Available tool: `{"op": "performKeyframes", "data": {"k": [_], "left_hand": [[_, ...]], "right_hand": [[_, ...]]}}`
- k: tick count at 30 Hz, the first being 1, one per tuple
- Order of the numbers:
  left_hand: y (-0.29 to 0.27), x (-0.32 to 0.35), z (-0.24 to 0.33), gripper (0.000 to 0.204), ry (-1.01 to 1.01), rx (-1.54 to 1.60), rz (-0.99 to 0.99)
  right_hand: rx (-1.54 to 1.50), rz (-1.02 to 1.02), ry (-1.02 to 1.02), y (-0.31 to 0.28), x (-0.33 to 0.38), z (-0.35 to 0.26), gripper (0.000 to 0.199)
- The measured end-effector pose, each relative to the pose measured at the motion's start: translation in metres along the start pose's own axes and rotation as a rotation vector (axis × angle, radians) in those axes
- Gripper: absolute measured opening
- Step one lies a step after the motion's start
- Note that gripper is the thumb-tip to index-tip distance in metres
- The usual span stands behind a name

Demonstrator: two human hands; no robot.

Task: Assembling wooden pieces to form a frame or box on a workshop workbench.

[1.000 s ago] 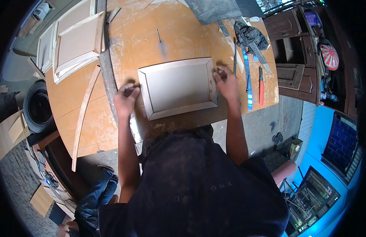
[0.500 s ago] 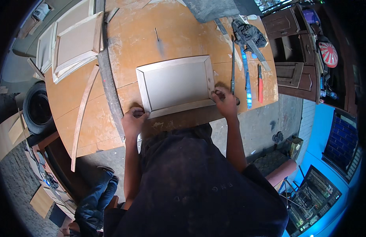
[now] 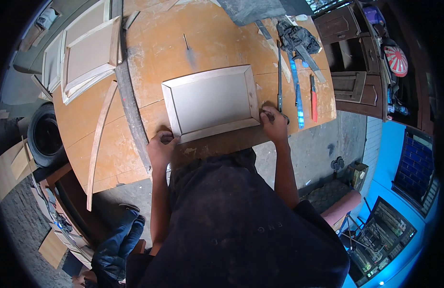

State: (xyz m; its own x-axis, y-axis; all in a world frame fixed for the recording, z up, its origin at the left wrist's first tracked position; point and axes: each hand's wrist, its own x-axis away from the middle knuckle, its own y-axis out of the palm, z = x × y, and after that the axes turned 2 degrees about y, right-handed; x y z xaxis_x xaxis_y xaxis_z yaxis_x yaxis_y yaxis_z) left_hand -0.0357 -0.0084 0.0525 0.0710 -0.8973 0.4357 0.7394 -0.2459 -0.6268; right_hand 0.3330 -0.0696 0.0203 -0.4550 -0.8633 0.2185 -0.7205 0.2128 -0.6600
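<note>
A shallow wooden frame (image 3: 216, 129) with a pale panel set in it lies flat on the table in front of me. My left hand (image 3: 162, 146) grips its near left corner, thumb against the near rail. Just off its right rail, near the near right corner, is my right hand (image 3: 275, 126). The fingers there are curled in a pinch; whatever they hold, if anything, is too small to make out. Right beside that hand lies a long thin dark tool (image 3: 279, 72), its near end partly hidden behind the fingers.
More pale frames (image 3: 90, 53) are stacked at the far left, beside a dark bar (image 3: 130, 103). A wood strip (image 3: 102, 139) overhangs the near left edge. A red-handled tool (image 3: 313, 98), a blue strip (image 3: 298, 96) and crumpled black plastic (image 3: 298, 38) lie right. Someone's jeans-clad legs (image 3: 118, 245) show lower left.
My right hand has come slightly away from the frame's right rail, with its fingers still curled. My left hand keeps its grip on the corner. The whole view has shifted slightly.
</note>
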Motion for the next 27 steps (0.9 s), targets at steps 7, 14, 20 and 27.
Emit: {"op": "performKeyframes", "data": {"k": [7, 14, 20, 27], "left_hand": [[-0.001, 0.003, 0.005, 0.028, 0.01, -0.009, -0.012], [0.002, 0.005, 0.003, 0.031, 0.008, 0.003, -0.028], [0.005, 0.003, -0.006, 0.034, 0.008, -0.003, -0.028], [0.007, 0.004, -0.007, 0.035, 0.035, -0.019, -0.021]], "right_hand": [[0.193, -0.006, 0.078, 0.011, -0.009, -0.037, 0.039], [0.25, -0.009, 0.072, 0.015, -0.011, -0.03, 0.041], [0.244, -0.018, 0.062, 0.015, -0.009, -0.026, 0.041], [0.207, -0.013, 0.058, 0.013, -0.008, -0.027, 0.039]]}}
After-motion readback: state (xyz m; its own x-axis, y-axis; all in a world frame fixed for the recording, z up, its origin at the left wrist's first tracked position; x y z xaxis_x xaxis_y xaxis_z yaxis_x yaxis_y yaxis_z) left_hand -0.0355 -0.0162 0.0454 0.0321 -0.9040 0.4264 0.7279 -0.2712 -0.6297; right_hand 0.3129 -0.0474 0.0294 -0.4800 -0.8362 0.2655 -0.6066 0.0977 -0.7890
